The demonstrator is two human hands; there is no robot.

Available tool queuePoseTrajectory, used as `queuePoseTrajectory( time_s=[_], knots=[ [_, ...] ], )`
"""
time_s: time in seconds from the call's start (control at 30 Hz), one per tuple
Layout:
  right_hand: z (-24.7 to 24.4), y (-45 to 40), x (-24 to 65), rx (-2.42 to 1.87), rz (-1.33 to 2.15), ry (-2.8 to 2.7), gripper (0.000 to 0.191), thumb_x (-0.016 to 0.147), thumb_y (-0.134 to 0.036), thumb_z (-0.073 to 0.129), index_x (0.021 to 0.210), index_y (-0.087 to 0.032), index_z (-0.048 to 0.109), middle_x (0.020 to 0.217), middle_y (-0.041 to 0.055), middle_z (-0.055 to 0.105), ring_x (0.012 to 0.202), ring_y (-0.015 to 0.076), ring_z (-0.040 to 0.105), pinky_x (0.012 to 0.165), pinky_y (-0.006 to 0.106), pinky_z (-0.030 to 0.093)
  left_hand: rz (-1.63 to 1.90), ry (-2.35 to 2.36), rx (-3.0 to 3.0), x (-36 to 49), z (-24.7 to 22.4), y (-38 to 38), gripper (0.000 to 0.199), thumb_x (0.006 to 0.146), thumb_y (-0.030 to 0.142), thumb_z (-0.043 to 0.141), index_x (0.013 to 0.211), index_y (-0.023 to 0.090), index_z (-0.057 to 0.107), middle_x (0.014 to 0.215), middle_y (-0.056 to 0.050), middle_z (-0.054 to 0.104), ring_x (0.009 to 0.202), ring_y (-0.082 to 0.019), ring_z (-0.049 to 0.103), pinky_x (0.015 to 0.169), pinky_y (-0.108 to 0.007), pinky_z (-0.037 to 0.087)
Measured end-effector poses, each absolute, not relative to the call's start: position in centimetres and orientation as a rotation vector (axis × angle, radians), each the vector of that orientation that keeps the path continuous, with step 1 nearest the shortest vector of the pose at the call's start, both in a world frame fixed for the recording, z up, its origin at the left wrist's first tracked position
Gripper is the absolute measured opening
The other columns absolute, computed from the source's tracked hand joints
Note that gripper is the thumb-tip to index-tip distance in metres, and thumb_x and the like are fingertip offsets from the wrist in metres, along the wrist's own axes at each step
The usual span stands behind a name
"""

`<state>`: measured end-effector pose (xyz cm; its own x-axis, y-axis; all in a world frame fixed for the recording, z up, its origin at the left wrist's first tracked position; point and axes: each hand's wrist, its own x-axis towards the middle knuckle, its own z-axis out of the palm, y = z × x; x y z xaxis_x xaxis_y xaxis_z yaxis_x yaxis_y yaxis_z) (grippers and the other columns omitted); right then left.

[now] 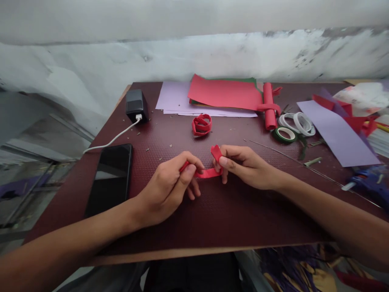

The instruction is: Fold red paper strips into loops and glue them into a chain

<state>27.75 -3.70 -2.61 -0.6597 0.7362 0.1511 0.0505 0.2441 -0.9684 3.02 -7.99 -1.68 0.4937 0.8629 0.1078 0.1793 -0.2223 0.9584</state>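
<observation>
Black smartphone (111,174) near left; black power bank (135,104), white cable (117,140) plugged in, beyond it. Left hand (170,184) pinches one end of red paper strip (208,173) above near-middle table (240,219); right hand (247,166) pinches its folded other end. Red coiled strip (201,125) beyond them. Green tape roll (284,135) far right.

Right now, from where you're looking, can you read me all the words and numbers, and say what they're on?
There are none I can read.
Phone: dark screen, no words showing.
Black block: no readable label.
Plastic bag: too blurred to tell.
Blue tool: too blurred to tell.
</observation>
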Motion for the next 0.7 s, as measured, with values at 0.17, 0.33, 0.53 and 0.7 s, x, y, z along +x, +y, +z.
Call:
queuePoseTrajectory(
  time_s=[0.17,0.33,0.53,0.7],
  knots=[
    [-2.3,-4.3,27.6,-0.647,1.491,-1.908,0.034,0.107,-0.041,0.061,0.084,-0.017,0.057,0.076,-0.0033,0.054,0.06,0.0065,0.053,0.057,0.021,0.046,0.807,1.009,1.897,2.8,-1.9,-7.7,0.021,0.113,0.022,0.037,0.112,0.019,0.058,0.067,0.006,0.06,0.053,-0.008,0.061,0.055,-0.019,0.05],
    [-2.1,-4.3,27.6,-0.64,1.51,-1.92,0.03,0.104,-0.037,0.066,0.084,-0.016,0.061,0.074,-0.0035,0.052,0.062,0.0068,0.046,0.054,0.02,0.043,0.727,0.871,1.749,2.8,-1.1,-7.9,0.023,0.113,0.036,0.044,0.119,0.018,0.057,0.078,0.001,0.065,0.062,-0.011,0.065,0.06,-0.023,0.057],
    [-2.3,-3.6,27.9,-0.731,1.469,-1.876,0.033,0.105,-0.044,0.064,0.086,-0.017,0.062,0.073,-0.0034,0.056,0.06,0.008,0.057,0.057,0.022,0.055,0.732,0.682,1.488,3.1,-1.2,-8.0,0.048,0.11,0.054,0.047,0.146,0.023,0.052,0.124,-0.012,0.062,0.102,-0.024,0.075,0.083,-0.038,0.069],
    [-2.2,-3.8,27.8,-0.723,1.44,-1.919,0.041,0.105,-0.048,0.062,0.078,-0.017,0.062,0.075,0.0005,0.061,0.069,0.0111,0.061,0.063,0.024,0.056,0.767,0.765,1.716,3.0,-1.7,-7.5,0.035,0.105,0.044,0.064,0.131,0.021,0.069,0.106,-0.005,0.06,0.079,-0.013,0.071,0.066,-0.023,0.062]
  ],
)
